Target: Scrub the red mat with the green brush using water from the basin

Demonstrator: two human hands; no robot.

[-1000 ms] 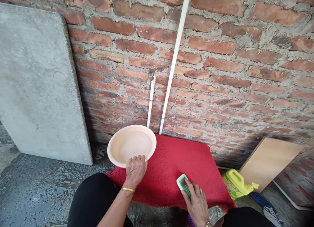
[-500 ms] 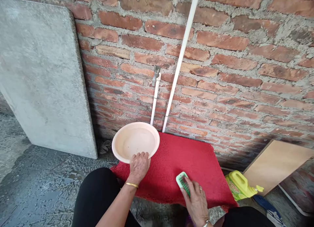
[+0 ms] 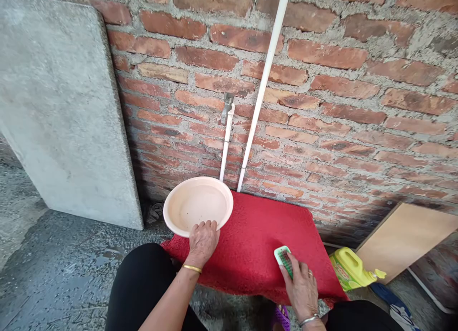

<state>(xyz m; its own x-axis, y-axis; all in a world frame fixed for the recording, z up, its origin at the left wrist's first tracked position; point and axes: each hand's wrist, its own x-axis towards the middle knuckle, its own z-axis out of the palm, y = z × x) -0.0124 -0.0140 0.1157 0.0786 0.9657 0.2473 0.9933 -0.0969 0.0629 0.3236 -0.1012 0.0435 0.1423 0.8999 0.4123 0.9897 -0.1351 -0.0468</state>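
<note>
Here at the red cloth (image 3: 259,226), thick and fuzzy with a ragged hem, draped over a low support, both hands are occupied. The left hand (image 3: 203,243) has its fingers bent tightly over the near rim of a round basin (image 3: 200,200), smooth, pale pink, wide-lipped, with a few dark specks on its inside. That basin sits at the cloth's left end, its outer side reaching past the edge. Over to the right hand (image 3: 302,288): thumb on one side, fingers on the other, partly bent and closed around the near end of a mint-green oblong, round-cornered, its face patterned in dark green and reddish brown. It looks like a scrubbing brush (image 3: 282,255), and it's over the cloth's front right part. A smooth gold bangle (image 3: 193,268) circles the left wrist, a silver one (image 3: 309,319) the right.

Behind, rough red brick wall (image 3: 322,92) with lumpy grey mortar, a long white pipe (image 3: 263,90) slanting up it, a shorter pipe (image 3: 226,145) topped by a grey tap (image 3: 227,107). On the left leans a grainy grey slab (image 3: 67,107). Out right, a glossy yellow jug (image 3: 352,269) with a moulded handle carries a green-and-red label, its lettering too small to read; beside it, a flat tan board (image 3: 408,240).
</note>
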